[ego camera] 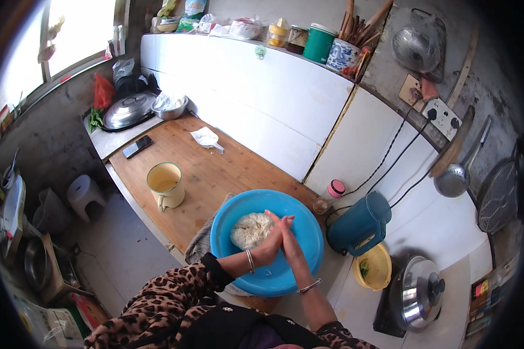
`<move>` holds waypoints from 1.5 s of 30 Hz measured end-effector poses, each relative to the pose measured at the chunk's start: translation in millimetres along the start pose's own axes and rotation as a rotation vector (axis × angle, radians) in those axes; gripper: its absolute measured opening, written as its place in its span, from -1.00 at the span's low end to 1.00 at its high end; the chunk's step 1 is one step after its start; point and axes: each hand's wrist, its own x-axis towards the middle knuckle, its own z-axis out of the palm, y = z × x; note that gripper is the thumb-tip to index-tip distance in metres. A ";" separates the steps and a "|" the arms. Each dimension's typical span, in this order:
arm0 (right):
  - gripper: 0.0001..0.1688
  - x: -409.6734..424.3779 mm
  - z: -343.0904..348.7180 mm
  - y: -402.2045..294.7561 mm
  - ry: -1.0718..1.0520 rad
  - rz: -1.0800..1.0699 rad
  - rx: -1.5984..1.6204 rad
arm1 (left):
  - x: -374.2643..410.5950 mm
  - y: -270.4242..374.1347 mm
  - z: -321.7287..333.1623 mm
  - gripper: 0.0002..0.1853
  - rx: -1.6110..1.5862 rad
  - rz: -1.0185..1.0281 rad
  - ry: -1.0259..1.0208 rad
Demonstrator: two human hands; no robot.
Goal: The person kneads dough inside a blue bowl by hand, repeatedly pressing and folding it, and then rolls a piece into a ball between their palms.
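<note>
A ball of pale, rough dough (249,231) lies in the left part of a blue plastic basin (303,266). Over the basin, just right of the dough, my left hand (268,246) and my right hand (290,242) are pressed palm to palm with the fingers crossing. Nothing shows between the palms, though their inner sides are hidden. Whether the left fingers touch the dough's edge cannot be told. Each wrist wears a silver bangle. Left of the basin, a yellow enamel mug (171,196) stands on the wooden board (196,174).
A flour-dusted scoop (206,138) and a phone (138,147) lie farther back on the board. Right of the basin stand a pink-lidded jar (329,198), a dark teal electric kettle (356,224) with cords, a yellow basket (377,268) and a lidded steel pot (417,292). A grey cloth (198,242) lies under the basin.
</note>
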 end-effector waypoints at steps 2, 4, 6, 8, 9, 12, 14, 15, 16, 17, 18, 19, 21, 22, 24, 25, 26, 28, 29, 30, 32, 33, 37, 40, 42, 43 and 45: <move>-0.11 1.6 0.4 5.1 -0.065 -0.093 -0.096 | 7.0 7.9 -35.2 -0.37 0.537 0.557 -0.104; -0.09 -6.3 2.0 -8.4 -0.076 0.012 -0.236 | 20.8 38.3 -15.9 -0.38 0.077 -0.075 0.179; -0.06 -10.2 7.9 -11.7 -0.023 -0.278 -0.480 | 32.8 59.8 -30.2 -0.38 0.053 -0.005 0.219; -0.06 -20.6 16.3 -18.4 -0.041 -0.170 -0.939 | 28.9 77.6 -33.8 -0.34 0.288 0.091 0.263; -0.06 -23.9 19.6 -20.2 -0.053 -0.108 -1.160 | 25.8 75.7 -32.4 -0.33 0.396 0.009 0.223; -0.18 -2.1 11.6 19.4 0.079 -0.239 -1.498 | 29.0 41.6 -40.6 -0.36 0.640 0.040 0.160; -0.30 8.4 -21.1 46.9 0.116 -0.244 -1.664 | 32.7 6.7 -21.4 -0.35 1.079 0.431 0.103; -0.38 13.8 -36.5 56.9 0.105 -0.255 -1.671 | 31.5 -12.8 -15.5 -0.37 1.182 0.593 0.122; -0.41 15.0 -43.0 60.3 0.054 -0.247 -1.710 | 28.4 -33.1 -14.7 -0.39 1.292 0.749 0.173; -0.44 18.1 -46.4 66.5 0.042 -0.285 -1.693 | 27.3 -54.0 -20.1 -0.45 1.299 0.870 0.277; -0.47 21.0 -51.3 74.2 0.029 -0.319 -1.679 | 32.0 -67.6 -23.0 -0.50 1.297 0.991 0.378; -0.50 22.6 -57.2 80.0 0.018 -0.349 -1.670 | 38.3 -74.2 -17.6 -0.58 1.422 0.893 0.343; -0.51 22.8 -52.9 85.9 0.013 -0.413 -1.744 | 53.6 -86.2 -4.5 -0.70 1.662 0.682 0.272; -0.51 23.3 -41.2 81.9 0.006 -0.442 -1.766 | 57.7 -88.4 -10.2 -0.72 1.786 0.563 0.240; -0.52 23.4 -4.1 68.3 0.003 -0.547 -1.825 | 69.3 -49.2 -77.2 -0.58 1.576 0.434 0.050; -0.52 11.1 -9.0 73.6 -0.008 -0.529 -1.921 | 62.2 -38.8 -50.2 -0.59 1.357 0.294 0.023; -0.50 2.7 2.9 47.6 -0.164 -0.225 -1.926 | 45.7 -13.5 -30.2 -0.57 1.150 0.149 0.039; -0.46 11.4 12.3 50.4 -0.054 -0.288 -2.031 | 36.8 29.8 -34.0 -0.50 1.038 -0.010 0.052; -0.46 24.9 -19.8 81.8 0.003 -0.331 -1.904 | 41.4 25.3 -20.5 -0.47 1.282 0.103 -0.123; -0.45 34.2 -62.0 111.4 0.053 -0.369 -1.793 | 48.4 18.5 -0.4 -0.44 1.526 0.289 -0.286; -0.45 31.5 -66.0 107.6 -0.180 -0.151 -1.824 | 32.8 2.0 -3.0 -0.39 1.700 0.546 -0.308; -0.45 29.4 -66.4 101.1 -0.297 -0.042 -1.836 | 22.5 -7.1 -0.8 -0.40 1.667 0.567 -0.228; -0.49 10.8 -39.1 69.1 -0.234 -0.222 -1.654 | 7.7 -12.5 6.6 -0.34 1.640 0.398 -0.130; -0.34 4.9 18.1 25.8 -0.409 -0.223 -1.681 | 35.4 41.4 -33.8 -0.23 1.420 -0.124 -0.300; -0.39 4.9 21.8 7.2 -0.496 -0.168 -1.640 | 30.2 63.2 -25.6 -0.14 1.176 -0.336 -0.189; -0.44 4.2 12.8 10.5 -0.371 -0.246 -1.652 | 19.5 71.0 -11.2 -0.16 1.241 -0.278 -0.241; -0.51 6.6 -18.3 42.2 -0.182 -0.371 -1.597 | 9.1 82.7 21.1 -0.20 1.423 -0.161 -0.435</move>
